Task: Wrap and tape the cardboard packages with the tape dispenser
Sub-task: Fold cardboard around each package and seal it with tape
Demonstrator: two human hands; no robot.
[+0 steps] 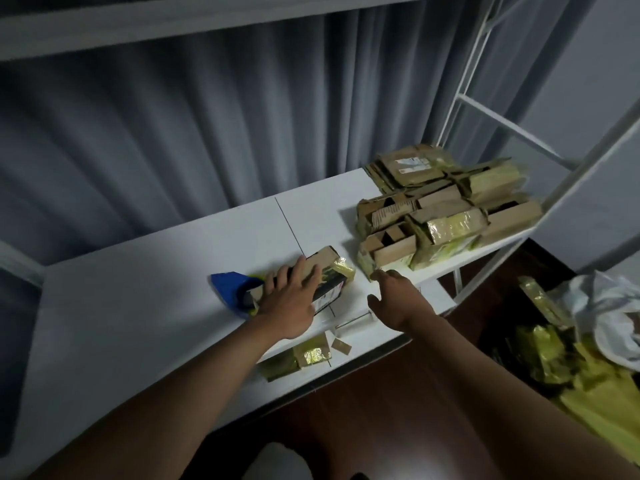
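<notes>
— Cardboard package [323, 277] lying mid-worktop [138, 289]?
— Yes, left hand [294, 299] pressing flat on it, beside the blue tape dispenser [232, 289]. Right hand [391, 296] hovering, fingers relaxed, holding nothing, near the right-edge package stack [446, 209].

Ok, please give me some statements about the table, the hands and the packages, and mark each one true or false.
1. The left hand lies with spread fingers on a cardboard package. True.
2. The blue tape dispenser is in the right hand. False: it lies on the white table beside the left hand, and the right hand holds nothing.
3. A pile of taped packages sits at the right end of the table. True.
4. The package under the left hand is stacked on the pile. False: it lies apart from it, on the table.
5. Grey curtains hang behind the table. True.
</notes>
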